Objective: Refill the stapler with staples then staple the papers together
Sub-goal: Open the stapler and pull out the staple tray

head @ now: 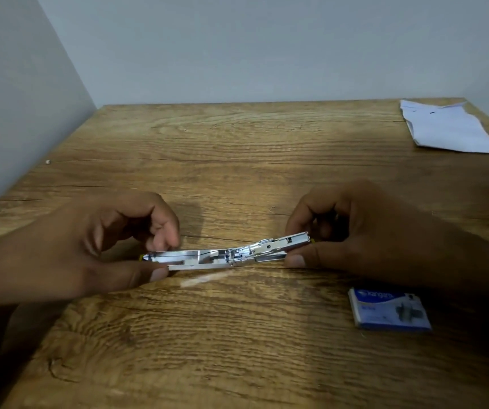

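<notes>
A silver metal stapler (225, 255) lies swung fully open, stretched flat across the middle of the wooden table (237, 149). My left hand (98, 240) pinches its left end between thumb and fingers. My right hand (355, 231) grips the right end the same way. A blue box of staples (389, 309) rests flat on the table below my right hand, apart from it. The white papers (450, 128) lie at the far right corner of the table.
Grey walls meet behind the table and run along its left side. A tiny pale speck (48, 161) sits near the table's left edge. Bare wood stretches between the stapler and the far edge.
</notes>
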Demonstrator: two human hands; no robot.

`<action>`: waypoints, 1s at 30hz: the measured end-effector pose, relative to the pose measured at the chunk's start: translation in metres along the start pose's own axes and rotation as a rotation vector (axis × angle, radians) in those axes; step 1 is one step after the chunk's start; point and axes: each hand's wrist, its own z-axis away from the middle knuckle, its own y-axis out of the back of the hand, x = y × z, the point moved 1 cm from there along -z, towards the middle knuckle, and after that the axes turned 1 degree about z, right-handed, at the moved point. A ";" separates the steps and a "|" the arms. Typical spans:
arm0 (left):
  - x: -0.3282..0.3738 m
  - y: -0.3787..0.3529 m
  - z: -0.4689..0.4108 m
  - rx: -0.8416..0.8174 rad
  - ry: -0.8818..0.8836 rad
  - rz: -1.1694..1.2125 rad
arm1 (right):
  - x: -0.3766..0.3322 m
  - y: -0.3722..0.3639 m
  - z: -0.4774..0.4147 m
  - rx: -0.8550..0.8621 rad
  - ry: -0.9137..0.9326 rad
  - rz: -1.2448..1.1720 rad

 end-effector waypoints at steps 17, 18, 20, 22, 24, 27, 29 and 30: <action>0.029 -0.010 -0.022 -0.040 -0.051 -0.171 | 0.001 0.004 -0.003 -0.079 0.016 0.014; 0.034 -0.016 -0.030 -0.031 -0.073 -0.198 | 0.002 0.004 -0.003 -0.086 0.016 0.014; 0.044 -0.032 -0.047 -0.095 -0.121 -0.278 | 0.002 0.005 -0.004 -0.093 0.010 0.015; 0.054 -0.046 -0.063 -0.164 -0.165 -0.386 | 0.002 0.005 -0.004 -0.090 0.009 0.027; 0.061 -0.052 -0.075 -0.195 -0.192 -0.452 | 0.001 0.006 -0.004 -0.099 0.008 0.024; 0.066 -0.051 -0.080 -0.226 -0.198 -0.344 | 0.001 0.007 -0.004 -0.112 0.000 0.003; 0.066 -0.052 -0.080 -0.218 -0.198 -0.284 | 0.001 0.009 -0.004 -0.132 0.005 0.025; 0.068 -0.054 -0.081 -0.220 -0.174 -0.286 | 0.001 0.009 -0.003 -0.141 0.009 0.040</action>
